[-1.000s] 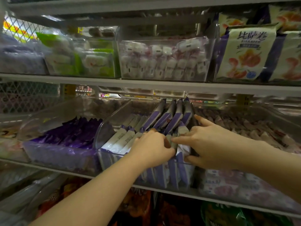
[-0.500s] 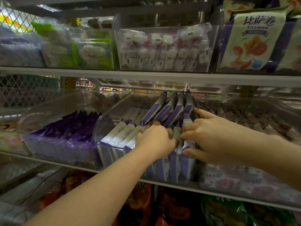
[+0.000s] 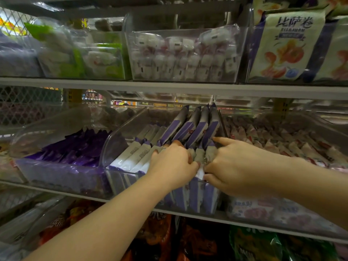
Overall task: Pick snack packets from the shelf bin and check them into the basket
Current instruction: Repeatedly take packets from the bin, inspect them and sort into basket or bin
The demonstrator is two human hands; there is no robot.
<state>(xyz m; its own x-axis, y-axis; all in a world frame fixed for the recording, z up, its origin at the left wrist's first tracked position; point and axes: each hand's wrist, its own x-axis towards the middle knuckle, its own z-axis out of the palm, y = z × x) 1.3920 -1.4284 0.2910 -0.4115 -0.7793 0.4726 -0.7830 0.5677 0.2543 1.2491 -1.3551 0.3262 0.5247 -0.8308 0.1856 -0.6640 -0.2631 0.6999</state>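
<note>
A clear plastic shelf bin point(image 3: 120, 146) on the middle shelf holds several purple-and-white snack packets point(image 3: 195, 127) standing on edge. My left hand point(image 3: 173, 164) reaches into the bin's front, fingers curled around the tops of the packets there. My right hand point(image 3: 233, 164) is beside it, thumb and fingers pinching the same front packets point(image 3: 200, 155), with the index finger stretched toward the bin's right wall. The two hands nearly touch. No basket is in view.
A bin of dark purple packets point(image 3: 75, 147) stands to the left and a bin of small red-and-white packets point(image 3: 293, 146) to the right. The upper shelf edge point(image 3: 169, 87) hangs just above, carrying more bins and a large snack bag point(image 3: 286, 44). Bags fill the shelf below.
Both hands have closed in on the front packets and now sit closer together. The view has shifted slightly downward relative to the shelves.
</note>
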